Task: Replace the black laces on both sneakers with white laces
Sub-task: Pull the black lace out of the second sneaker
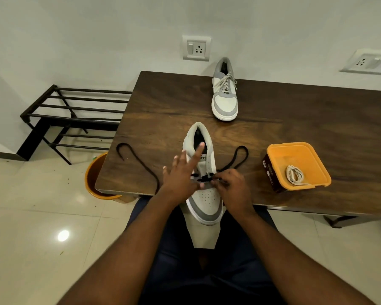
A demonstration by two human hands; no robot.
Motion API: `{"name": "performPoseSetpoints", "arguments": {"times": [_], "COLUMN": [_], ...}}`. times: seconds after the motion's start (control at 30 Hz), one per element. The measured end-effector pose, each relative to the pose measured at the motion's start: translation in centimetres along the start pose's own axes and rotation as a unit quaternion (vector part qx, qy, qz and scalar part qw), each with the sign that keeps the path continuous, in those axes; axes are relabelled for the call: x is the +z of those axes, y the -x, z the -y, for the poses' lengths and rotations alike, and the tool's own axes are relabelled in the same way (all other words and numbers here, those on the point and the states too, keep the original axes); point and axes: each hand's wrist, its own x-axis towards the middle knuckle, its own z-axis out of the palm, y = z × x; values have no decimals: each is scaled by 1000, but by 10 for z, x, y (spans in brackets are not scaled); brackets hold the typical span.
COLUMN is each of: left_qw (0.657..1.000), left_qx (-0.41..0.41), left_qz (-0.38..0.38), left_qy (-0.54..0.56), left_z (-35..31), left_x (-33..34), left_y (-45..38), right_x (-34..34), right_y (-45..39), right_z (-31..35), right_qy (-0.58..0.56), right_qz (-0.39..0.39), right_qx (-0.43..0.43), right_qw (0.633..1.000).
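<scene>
On the table [295, 128], the near sneaker [204, 172] lies at the front edge, toe hanging over it toward the person, heel pointing to twelve o'clock. The far sneaker [224, 95] stands at its one o'clock, near the table's back edge, toe facing the person. The loose lace [139, 164] trails out of the near sneaker to nine and three o'clock. The tub [297, 166] sits at its three o'clock with a coiled lace [295, 176] in it. At eight o'clock, a bucket [92, 175] stands on the floor, partly under the table's corner; the rack [75, 119] is at ten o'clock beside the table.
</scene>
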Motion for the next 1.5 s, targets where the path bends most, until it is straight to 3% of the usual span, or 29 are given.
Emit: {"name": "performPoseSetpoints", "arguments": {"times": [0.1,0.4,0.67,0.9,1.03,1.1,1.23,1.37,1.5], "left_qw": [994,995,993,992,993,993,994,995,996], "left_qx": [27,25,20,17,20,22,27,19,12], "left_qz": [65,34,41,46,51,52,52,42,33], "left_qy": [-79,-87,-112,-115,-109,-101,-89,-85,-85], "left_z": [1,19,17,17,18,18,17,16,17], "left_x": [9,17,18,17,16,17,16,18,22], "left_y": [-7,-20,-25,-25,-26,-25,-22,-18,-18], "right_x": [-4,-8,-15,-16,-18,-19,-9,0,-1], "right_y": [0,-27,-42,-36,-32,-31,-29,-30,-35], "right_z": [0,8,18,32,38,37,29,29,28], "right_qy": [6,2,34,43,-41,-125,-142,-39,-63], "right_qz": [36,116,187,240,281,264,95,89,94], "right_qx": [-40,4,-22,21,76,132,201,174,191], "right_qw": [999,993,982,970,956,947,965,980,975]}}
